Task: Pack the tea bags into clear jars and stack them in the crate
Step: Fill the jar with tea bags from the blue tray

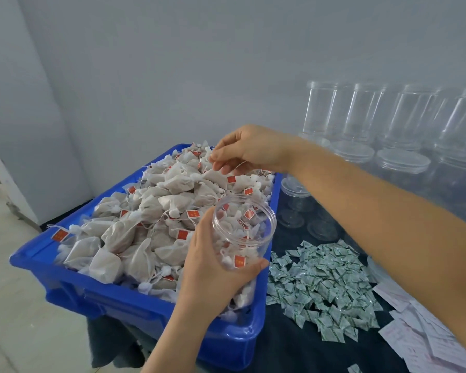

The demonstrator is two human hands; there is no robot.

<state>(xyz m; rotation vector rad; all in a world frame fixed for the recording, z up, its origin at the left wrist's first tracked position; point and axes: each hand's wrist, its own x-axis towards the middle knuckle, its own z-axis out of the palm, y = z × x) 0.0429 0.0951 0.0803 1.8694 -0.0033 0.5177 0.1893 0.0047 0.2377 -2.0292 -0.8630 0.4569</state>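
Observation:
A blue crate (65,289) is heaped with beige tea bags (145,216) carrying small red tags. My left hand (213,273) grips a clear jar (244,232), tilted over the crate's near right corner, with several tea bags inside it. My right hand (250,149) hovers over the far end of the heap, its thumb and fingers pinched on the top of one tea bag (217,173).
Several empty clear jars (361,114) with lids stand stacked at the back right. Loose lids and a small open jar (296,189) lie beside the crate. A pile of small green-and-white sachets (323,286) and white paper slips (425,335) cover the dark tablecloth.

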